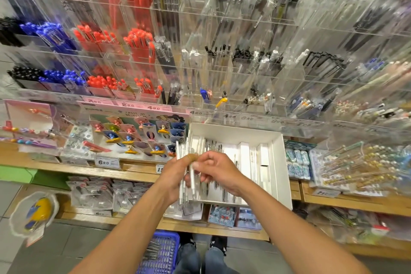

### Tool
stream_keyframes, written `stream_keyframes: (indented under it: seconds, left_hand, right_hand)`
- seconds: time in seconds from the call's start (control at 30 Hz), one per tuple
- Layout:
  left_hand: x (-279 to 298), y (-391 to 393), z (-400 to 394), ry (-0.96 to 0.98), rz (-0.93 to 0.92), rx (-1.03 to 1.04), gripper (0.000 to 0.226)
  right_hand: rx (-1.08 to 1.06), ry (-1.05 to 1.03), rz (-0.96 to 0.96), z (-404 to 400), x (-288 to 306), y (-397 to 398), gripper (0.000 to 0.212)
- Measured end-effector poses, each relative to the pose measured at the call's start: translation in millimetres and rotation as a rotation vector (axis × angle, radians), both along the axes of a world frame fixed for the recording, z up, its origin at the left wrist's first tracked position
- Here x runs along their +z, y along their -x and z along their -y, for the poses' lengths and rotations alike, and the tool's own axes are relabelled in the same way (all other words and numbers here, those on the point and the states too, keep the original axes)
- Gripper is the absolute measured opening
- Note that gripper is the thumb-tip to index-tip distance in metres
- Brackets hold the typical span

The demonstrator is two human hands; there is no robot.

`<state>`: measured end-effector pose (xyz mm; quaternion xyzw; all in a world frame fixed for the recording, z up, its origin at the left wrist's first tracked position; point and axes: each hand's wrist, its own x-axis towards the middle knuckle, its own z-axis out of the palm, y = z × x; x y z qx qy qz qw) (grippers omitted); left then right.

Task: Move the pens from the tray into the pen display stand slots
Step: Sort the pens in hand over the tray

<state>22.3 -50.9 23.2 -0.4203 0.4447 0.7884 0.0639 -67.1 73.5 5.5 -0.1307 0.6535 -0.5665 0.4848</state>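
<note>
A: Item one, the display stand: clear plastic tiers of slots filling the wall from nine o'clock round to three. Red pens and blue pens at ten and eleven, black and clear ones from twelve to two.

B: Next in size?

A: Wooden shelf under it, running nine to three, price tags along the edge. Then the tray, a white box at centre, resting on that shelf, with loose pens lying inside.

B: And the hands?

A: Left hand just at the tray's eight o'clock corner, fingers clenched round a bunch of white pens, held roughly upright. Right hand over the tray, fingertips pinching one white pen of that same bunch.

B: Anything lower?

A: Blue basket on the floor at six, beside the person's shoes. A yellow packaged item at eight; I cannot tell what it is.
</note>
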Motion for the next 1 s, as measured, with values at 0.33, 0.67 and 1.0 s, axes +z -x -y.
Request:
stream_keyframes:
  seconds: [0.33,0.67,1.0]
  left_hand:
    - [-4,-15,10,-0.105,0.029,0.137,0.024]
    - [-5,-25,13,-0.145,-0.007,0.105,0.034]
    - [2,-23,10,-0.13,0.012,0.122,0.019]
  right_hand:
    - [0.106,-0.728,-0.39,18,-67,17,0.038]
    - [0.049,-0.763,-0.444,28,-78,18,0.039]
    - [-0.022,-0.585,-0.299,15,-67,15,0.038]
